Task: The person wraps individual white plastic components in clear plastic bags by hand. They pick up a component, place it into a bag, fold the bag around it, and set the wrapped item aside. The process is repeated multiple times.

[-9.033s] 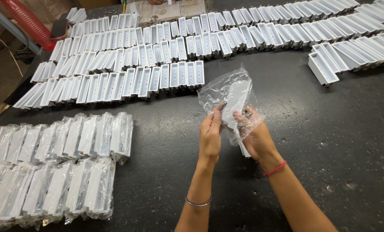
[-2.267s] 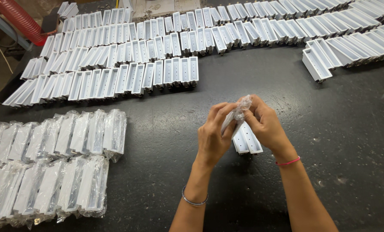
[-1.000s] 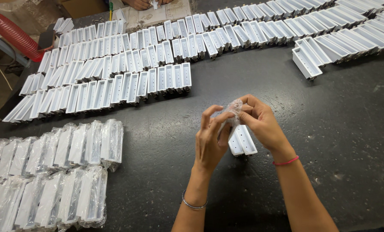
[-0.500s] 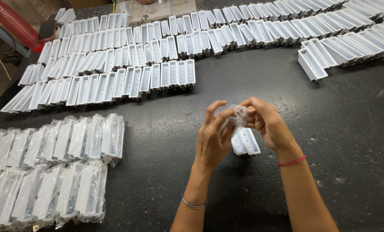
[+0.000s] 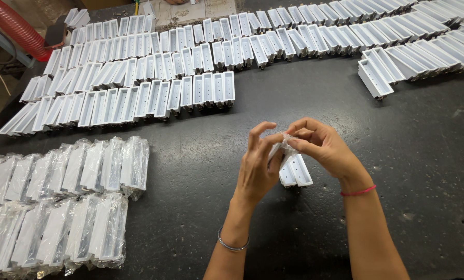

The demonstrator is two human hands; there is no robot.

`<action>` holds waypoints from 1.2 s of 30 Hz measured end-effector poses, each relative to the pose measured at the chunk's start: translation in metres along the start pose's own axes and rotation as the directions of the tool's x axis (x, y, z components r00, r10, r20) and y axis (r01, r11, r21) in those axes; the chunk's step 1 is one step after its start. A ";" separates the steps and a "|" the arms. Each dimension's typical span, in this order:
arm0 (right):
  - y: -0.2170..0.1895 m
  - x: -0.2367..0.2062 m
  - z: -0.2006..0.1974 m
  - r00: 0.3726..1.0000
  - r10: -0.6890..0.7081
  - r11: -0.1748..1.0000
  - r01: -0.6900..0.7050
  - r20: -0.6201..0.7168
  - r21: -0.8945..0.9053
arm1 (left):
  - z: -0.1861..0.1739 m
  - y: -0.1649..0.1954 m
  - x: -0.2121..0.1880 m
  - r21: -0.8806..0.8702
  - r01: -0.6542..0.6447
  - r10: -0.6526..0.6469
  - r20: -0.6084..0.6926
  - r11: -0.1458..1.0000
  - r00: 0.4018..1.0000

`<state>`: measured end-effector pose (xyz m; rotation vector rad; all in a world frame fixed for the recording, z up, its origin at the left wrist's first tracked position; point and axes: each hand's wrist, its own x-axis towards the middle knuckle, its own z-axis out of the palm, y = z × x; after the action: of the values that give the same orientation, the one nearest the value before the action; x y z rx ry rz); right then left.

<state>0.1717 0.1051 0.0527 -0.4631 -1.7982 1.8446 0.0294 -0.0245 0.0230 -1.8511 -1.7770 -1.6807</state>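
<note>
Down at the near left, two rows of bagged white trays [image 5: 71, 207] lie side by side on the black table [image 5: 424, 155], already wrapped in clear plastic. By that count a fair share looks finished, yet far more remains.

In the middle, both hands meet over one white tray [image 5: 296, 171] standing on the table in its clear bag [image 5: 284, 148]. The right hand [image 5: 320, 148] pinches the gathered bag top, thumb and fingertips pressed tight on the plastic. The left hand [image 5: 255, 168] touches the same twist with thumb and forefinger, the other fingers fanned upward and loose.

Beyond them, long rows of bare white trays [image 5: 154, 88] stretch across the far side, none in plastic, with another bare group [image 5: 419, 52] at far right.
</note>
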 end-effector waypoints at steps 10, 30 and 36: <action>-0.003 0.001 0.013 0.993 -0.050 0.988 0.033 -0.110 -0.149 | 0.003 0.000 0.001 -0.006 0.032 -0.032 0.019 0.999 0.999; -0.008 -0.005 0.005 0.996 -0.081 0.985 0.084 0.030 -0.150 | -0.007 0.001 0.004 -0.148 0.109 -0.113 -0.022 0.983 0.993; 0.000 -0.002 -0.003 0.999 -0.035 0.990 0.037 0.017 -0.133 | -0.013 0.000 0.006 -0.230 0.037 -0.033 0.025 0.972 0.999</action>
<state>0.1755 0.1066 0.0524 -0.4634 -1.9351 1.7152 0.0199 -0.0295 0.0325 -1.9416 -1.6941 -1.9630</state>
